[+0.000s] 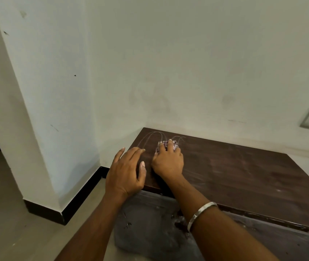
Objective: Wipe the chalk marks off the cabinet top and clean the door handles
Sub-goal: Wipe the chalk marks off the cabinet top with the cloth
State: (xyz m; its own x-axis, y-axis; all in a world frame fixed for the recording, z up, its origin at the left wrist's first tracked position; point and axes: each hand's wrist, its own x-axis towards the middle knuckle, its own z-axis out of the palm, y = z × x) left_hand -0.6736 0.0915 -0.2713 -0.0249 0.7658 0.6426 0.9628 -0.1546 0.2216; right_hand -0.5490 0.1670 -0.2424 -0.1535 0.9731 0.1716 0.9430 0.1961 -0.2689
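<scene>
Head camera looks down, close over the cabinet top (244, 172).

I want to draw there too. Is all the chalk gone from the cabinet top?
No, looping chalk marks still show on the cabinet top by the far corner, beside the cloth under the right hand.

a dark brown wood-grain worktop (244, 172) fills the corner against the pale wall. looping chalk marks (153, 136) show at its far left end. a checked cloth (165, 145) lies on it, with fainter, perhaps smeared, chalk haze further right.
</scene>
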